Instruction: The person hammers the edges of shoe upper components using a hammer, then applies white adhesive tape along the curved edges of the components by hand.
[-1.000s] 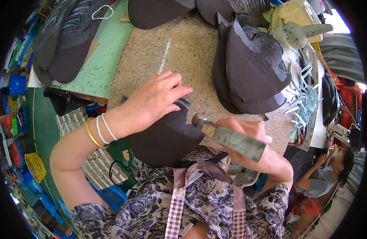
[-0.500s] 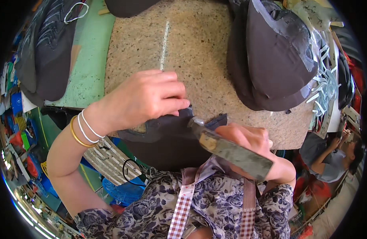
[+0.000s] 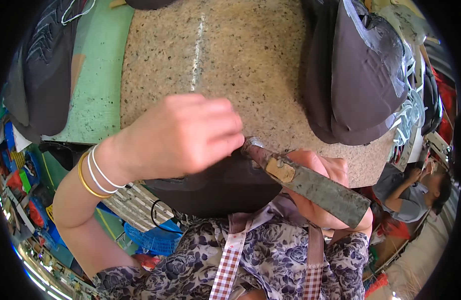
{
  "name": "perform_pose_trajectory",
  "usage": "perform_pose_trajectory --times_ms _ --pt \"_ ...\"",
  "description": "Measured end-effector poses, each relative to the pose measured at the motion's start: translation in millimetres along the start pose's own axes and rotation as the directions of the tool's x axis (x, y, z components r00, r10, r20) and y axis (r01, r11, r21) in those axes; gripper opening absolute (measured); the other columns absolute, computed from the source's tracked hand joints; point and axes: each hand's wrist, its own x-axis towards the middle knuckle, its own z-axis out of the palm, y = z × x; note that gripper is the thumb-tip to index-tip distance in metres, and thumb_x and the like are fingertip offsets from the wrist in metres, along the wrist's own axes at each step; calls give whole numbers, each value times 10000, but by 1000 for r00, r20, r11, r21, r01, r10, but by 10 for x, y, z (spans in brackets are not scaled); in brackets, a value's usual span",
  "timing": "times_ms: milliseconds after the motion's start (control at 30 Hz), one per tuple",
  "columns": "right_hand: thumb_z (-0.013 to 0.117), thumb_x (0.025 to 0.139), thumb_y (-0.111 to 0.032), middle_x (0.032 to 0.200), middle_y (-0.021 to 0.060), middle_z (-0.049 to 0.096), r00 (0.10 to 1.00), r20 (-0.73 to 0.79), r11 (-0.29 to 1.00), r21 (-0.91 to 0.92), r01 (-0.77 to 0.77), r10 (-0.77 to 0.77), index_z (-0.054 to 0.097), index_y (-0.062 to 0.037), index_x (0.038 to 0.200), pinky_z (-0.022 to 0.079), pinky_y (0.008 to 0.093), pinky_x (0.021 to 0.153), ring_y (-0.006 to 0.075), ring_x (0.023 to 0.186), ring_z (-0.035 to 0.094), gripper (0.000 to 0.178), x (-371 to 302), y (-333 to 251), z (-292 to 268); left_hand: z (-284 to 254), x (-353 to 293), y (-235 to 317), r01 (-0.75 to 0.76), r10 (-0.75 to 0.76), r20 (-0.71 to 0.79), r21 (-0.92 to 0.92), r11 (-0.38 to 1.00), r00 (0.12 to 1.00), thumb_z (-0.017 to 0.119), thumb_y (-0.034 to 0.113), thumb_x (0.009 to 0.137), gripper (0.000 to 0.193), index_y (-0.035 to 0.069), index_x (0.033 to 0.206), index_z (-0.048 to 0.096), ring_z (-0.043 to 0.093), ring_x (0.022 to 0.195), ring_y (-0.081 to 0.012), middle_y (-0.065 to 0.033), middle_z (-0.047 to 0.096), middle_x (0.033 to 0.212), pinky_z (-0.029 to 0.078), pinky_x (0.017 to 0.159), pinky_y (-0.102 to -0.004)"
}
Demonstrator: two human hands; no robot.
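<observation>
A dark brown leather-like piece (image 3: 213,187) hangs over the near edge of a speckled stone slab (image 3: 250,65). My left hand (image 3: 190,135), blurred by motion, is closed with its fingers curled at the piece's upper edge; the fingertips' exact grip is hidden. A hammer (image 3: 315,190) is in my right hand (image 3: 318,175), its worn grey head tilted across the knuckles and wood showing in its eye. The hammer's shiny rounded end is close to my left fingertips, over the piece's edge. Most of the handle is hidden behind the head and hand.
Stacked dark pieces (image 3: 363,90) with greyish coated edges stand on the slab's right. More dark pieces (image 3: 53,85) and a white cord (image 3: 73,20) lie at the left by a green board (image 3: 103,75). A blue basket (image 3: 153,240) is below; another person (image 3: 410,195) sits at right.
The hammer and my right hand have moved slightly right and down. My left hand has shifted along the piece's edge toward the hammer's rounded end. The view has shifted slightly too.
</observation>
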Motion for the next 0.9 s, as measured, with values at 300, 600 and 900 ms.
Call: perform_pose_trajectory --times_ms 300,600,900 --pt "705 657 -67 768 66 621 997 57 957 -286 57 -43 586 -57 936 440 372 569 257 633 609 303 47 -107 -54 53 -91 143 147 -138 -123 67 987 983 732 116 679 191 63 853 676 575 669 -178 -33 599 788 466 519 -294" --pt "675 738 -134 652 89 547 986 11 958 -237 164 -166 552 -51 870 423 371 448 285 514 568 199 230 -137 -71 54 -211 260 376 -371 -165 -1 926 914 743 103 674 180 76 841 680 556 659 -172 -2 592 775 440 504 -287" --pt "690 711 -66 664 118 566 979 23 948 -245 204 -204 580 -46 870 444 385 507 342 581 587 194 357 -165 -49 105 -369 352 481 -484 -219 -72 874 847 746 82 665 187 59 842 686 553 670 -181 -20 596 779 436 510 -286"
